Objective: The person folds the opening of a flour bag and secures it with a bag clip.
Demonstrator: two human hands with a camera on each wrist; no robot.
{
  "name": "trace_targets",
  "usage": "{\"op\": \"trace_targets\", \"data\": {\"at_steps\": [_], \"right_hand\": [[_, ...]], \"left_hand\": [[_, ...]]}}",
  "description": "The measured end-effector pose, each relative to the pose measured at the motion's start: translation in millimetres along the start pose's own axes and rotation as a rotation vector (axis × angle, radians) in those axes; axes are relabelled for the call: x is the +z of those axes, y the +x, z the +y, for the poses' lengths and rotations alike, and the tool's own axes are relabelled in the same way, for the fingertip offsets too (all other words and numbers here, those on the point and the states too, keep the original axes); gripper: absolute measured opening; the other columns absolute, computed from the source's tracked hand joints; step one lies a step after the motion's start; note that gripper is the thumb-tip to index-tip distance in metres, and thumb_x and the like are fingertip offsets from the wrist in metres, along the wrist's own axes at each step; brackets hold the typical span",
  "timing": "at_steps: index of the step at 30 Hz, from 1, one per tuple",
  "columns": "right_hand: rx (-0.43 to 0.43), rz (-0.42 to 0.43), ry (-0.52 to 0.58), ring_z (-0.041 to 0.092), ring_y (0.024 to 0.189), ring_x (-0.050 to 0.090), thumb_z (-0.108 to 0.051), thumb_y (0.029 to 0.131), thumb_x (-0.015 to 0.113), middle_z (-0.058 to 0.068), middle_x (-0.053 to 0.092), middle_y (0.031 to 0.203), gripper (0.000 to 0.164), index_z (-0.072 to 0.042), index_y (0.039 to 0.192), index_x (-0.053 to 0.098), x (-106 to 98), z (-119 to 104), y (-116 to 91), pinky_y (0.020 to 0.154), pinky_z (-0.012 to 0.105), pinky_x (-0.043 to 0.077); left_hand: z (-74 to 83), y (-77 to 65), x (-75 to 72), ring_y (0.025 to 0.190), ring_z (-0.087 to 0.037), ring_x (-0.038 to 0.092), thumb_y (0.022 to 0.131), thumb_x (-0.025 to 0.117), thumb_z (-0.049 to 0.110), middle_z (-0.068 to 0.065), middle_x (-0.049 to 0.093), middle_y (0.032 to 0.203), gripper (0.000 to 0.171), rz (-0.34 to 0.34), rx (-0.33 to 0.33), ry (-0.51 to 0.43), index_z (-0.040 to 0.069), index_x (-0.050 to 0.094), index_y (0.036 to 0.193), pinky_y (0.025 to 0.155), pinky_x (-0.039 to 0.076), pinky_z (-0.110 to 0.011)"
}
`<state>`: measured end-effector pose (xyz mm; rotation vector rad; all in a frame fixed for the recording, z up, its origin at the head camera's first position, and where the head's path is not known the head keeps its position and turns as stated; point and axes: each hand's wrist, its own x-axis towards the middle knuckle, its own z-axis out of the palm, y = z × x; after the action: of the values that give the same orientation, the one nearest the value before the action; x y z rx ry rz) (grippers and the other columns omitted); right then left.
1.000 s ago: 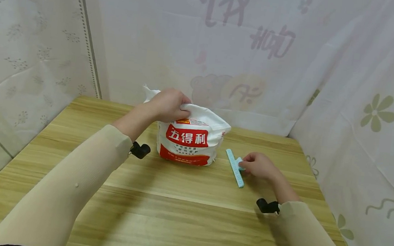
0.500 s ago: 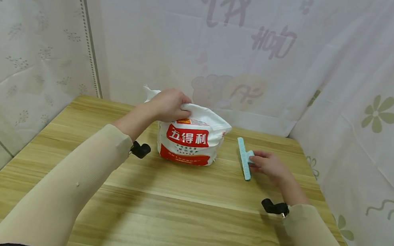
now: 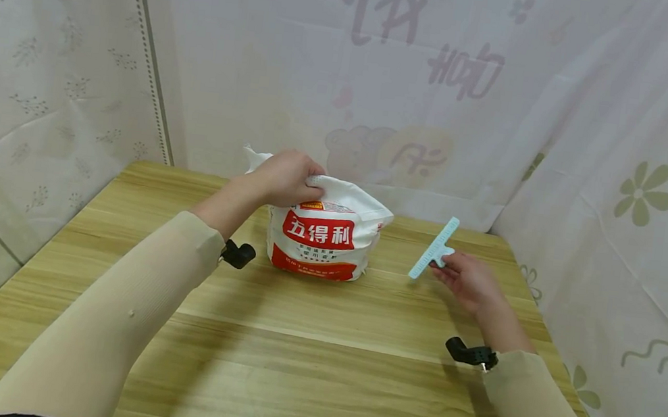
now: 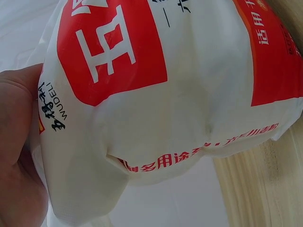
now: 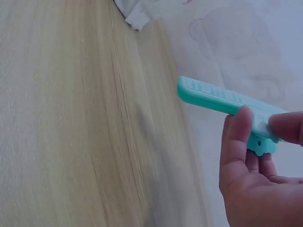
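Observation:
A white plastic flour bag (image 3: pixel 325 235) with red panels and Chinese lettering stands upright on the table. My left hand (image 3: pixel 289 178) grips its folded top edge; in the left wrist view the bag (image 4: pixel 184 94) fills most of the picture, and part of the left hand (image 4: pixel 21 142) shows at the edge. To the right of the bag, my right hand (image 3: pixel 468 280) holds a light teal bag clip (image 3: pixel 435 250) by its handle, raised above the table. Seen from the right wrist, thumb and fingers of the right hand (image 5: pixel 260 189) pinch the clip (image 5: pixel 218 97), whose long bar points away.
A wood-grain table (image 3: pixel 293 367) lies under both arms. Light patterned cloth (image 3: pixel 393 106) hangs behind it and along both sides, close to the table's far edge. A black wrist camera (image 3: pixel 237 255) sits on the left wrist, another black camera (image 3: pixel 468 353) on the right.
My right hand has lifted the clip off the table and moved it right and away, turning it so its bar slants the other way. The left hand and the bag have stayed put.

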<state>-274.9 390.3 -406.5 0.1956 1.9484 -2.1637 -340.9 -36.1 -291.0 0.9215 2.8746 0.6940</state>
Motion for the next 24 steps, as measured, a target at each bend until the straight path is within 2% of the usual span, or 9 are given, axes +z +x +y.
{"op": "trace_targets", "data": {"at_steps": [6, 12, 20, 24], "right_hand": [[-0.007, 0.034, 0.100, 0.009, 0.100, 0.075, -0.011, 0.115, 0.056, -0.003, 0.076, 0.102, 0.010, -0.009, 0.123, 0.060, 2.5, -5.3, -4.1, 0.091, 0.021, 0.061], [-0.052, 0.079, 0.210, 0.008, 0.101, 0.076, -0.017, 0.112, 0.062, -0.003, 0.079, 0.104, 0.008, -0.015, 0.117, 0.068, 4.8, -7.8, -6.1, 0.092, 0.022, 0.062], [-0.128, 0.131, 0.124, 0.009, 0.103, 0.076, -0.015, 0.109, 0.066, -0.006, 0.079, 0.105, 0.010, -0.019, 0.115, 0.073, 4.8, -7.5, -4.8, 0.094, 0.022, 0.063], [-0.156, 0.142, 0.146, 0.010, 0.101, 0.078, -0.010, 0.107, 0.069, -0.004, 0.077, 0.106, 0.012, -0.016, 0.118, 0.071, 5.5, -7.8, -4.7, 0.092, 0.022, 0.064]], "left_hand": [[-0.4, -0.8, -0.5, 0.085, -0.022, 0.065, 0.106, 0.067, 0.026, -0.003, 0.073, 0.086, 0.016, 0.003, 0.005, -0.003, 0.015, 0.077, 0.102, 0.078, 0.059, -0.032], [0.3, -0.8, -0.9, 0.085, -0.022, 0.066, 0.106, 0.067, 0.026, -0.003, 0.073, 0.088, 0.016, 0.000, 0.003, -0.006, 0.015, 0.077, 0.102, 0.079, 0.060, -0.033], [1.6, -1.1, -1.4, 0.086, -0.022, 0.066, 0.105, 0.067, 0.025, -0.003, 0.074, 0.088, 0.015, 0.002, 0.012, 0.005, 0.014, 0.077, 0.102, 0.079, 0.060, -0.033], [1.7, -1.0, -0.9, 0.086, -0.022, 0.066, 0.106, 0.067, 0.026, -0.004, 0.074, 0.089, 0.016, 0.002, 0.008, 0.007, 0.014, 0.077, 0.103, 0.079, 0.060, -0.034]]}}
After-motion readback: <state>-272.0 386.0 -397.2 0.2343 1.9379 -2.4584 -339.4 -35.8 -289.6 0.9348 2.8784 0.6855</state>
